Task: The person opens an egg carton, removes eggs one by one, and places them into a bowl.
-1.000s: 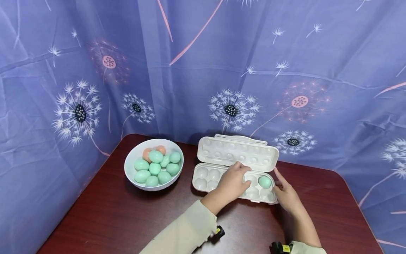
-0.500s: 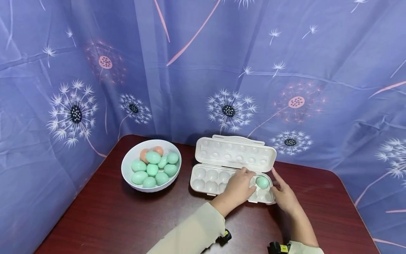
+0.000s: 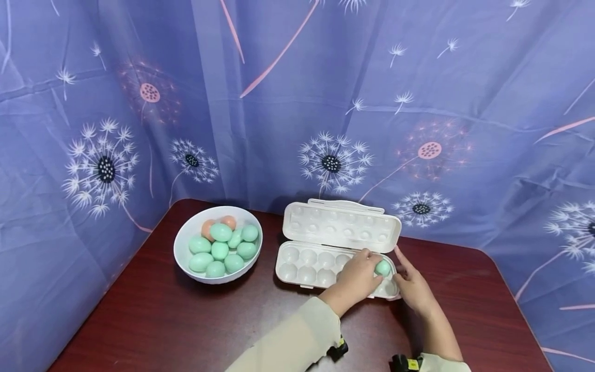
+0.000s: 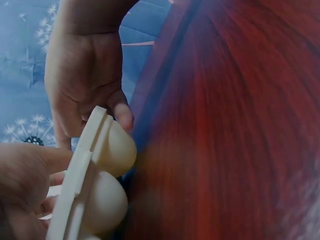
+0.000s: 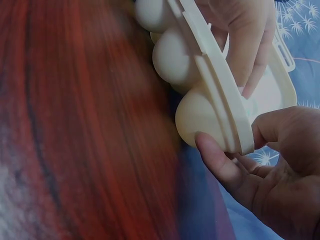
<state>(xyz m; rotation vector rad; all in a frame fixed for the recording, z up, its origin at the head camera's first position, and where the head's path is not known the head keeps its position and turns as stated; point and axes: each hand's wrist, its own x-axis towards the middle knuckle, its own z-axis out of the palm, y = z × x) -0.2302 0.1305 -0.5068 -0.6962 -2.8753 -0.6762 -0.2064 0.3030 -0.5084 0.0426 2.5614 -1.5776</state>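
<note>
A white plastic egg box (image 3: 307, 287) lies with its lid raised at the back of the table. One pale green egg (image 3: 383, 268) sits in a back-row cup near its right end. My left hand (image 3: 355, 279) reaches over the box, fingers and thumb at the left side of that egg; whether they press on it is hidden. My right hand (image 3: 416, 292) grips the box's right end, its thumb (image 5: 215, 152) under an end cup in the right wrist view. In the left wrist view the cups' undersides (image 4: 107, 200) bulge below the rim.
A white bowl (image 3: 181, 253) stands at the left, holding several green eggs (image 3: 220, 250) and two brown-orange ones (image 3: 228, 222). The dark red wooden table (image 3: 176, 325) ends at a blue dandelion-print curtain (image 3: 260, 129) behind and at the sides.
My left hand has moved right along the box, from beside the green egg up to its left edge. The right hand keeps its hold on the box end. The head view has shifted slightly.
</note>
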